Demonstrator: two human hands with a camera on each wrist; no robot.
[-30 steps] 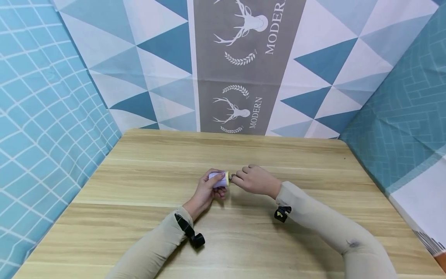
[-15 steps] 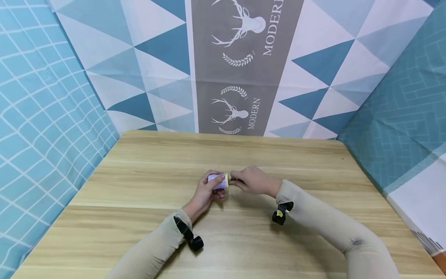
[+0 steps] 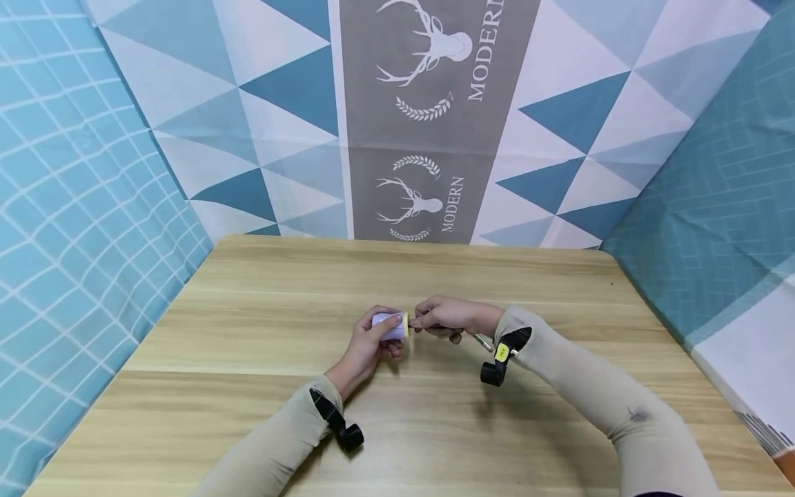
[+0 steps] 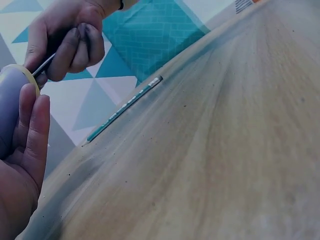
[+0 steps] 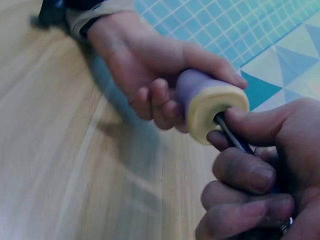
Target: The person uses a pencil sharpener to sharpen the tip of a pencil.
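Note:
My left hand (image 3: 369,338) grips a small purple cylinder (image 5: 192,85) with a yellow end cap (image 5: 200,117), its thumb along the side. A round hole shows in the cap in the right wrist view. My right hand (image 3: 448,317) pinches a thin dark stick (image 5: 232,134), grey toward its front, whose front end goes into that hole. The other fingers curl round the stick's rear part and hide most of it. A teal-and-white pencil (image 4: 125,108) lies on the wooden table (image 3: 279,324), partly hidden by my right hand and wrist in the head view.
The table's far edge meets a patterned backdrop (image 3: 298,124). Blue tile-print cloth (image 3: 74,179) hangs at the left and teal cloth (image 3: 714,179) at the right. Each wrist carries a black strap with a small camera.
My right hand has rolled over at the cap, turning its fingers underneath and its wrist camera round. The teal pencil now shows below it. My left hand stays nearly in place with the cylinder.

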